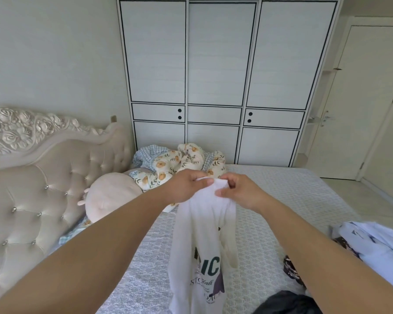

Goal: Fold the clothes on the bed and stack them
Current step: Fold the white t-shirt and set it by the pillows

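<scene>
A white T-shirt [200, 241] with dark printed lettering hangs bunched above the bed [281, 200]. My left hand [186, 186] grips its top edge from the left. My right hand [238, 191] pinches the same top edge from the right, the two hands almost touching. The shirt's lower end runs out of the bottom of the view. A heap of pale blue and white clothes [377, 243] lies on the bed at the right edge, with a dark patterned garment [292, 269] partly under my right arm. Something black [286, 302] lies at the bottom.
A flowered duvet [184, 164] is bundled at the far side of the bed beside a round pink cushion [109, 196]. A tufted headboard [43, 177] stands on the left. White wardrobe doors [216, 87] fill the back wall; a door [354, 109] is at right.
</scene>
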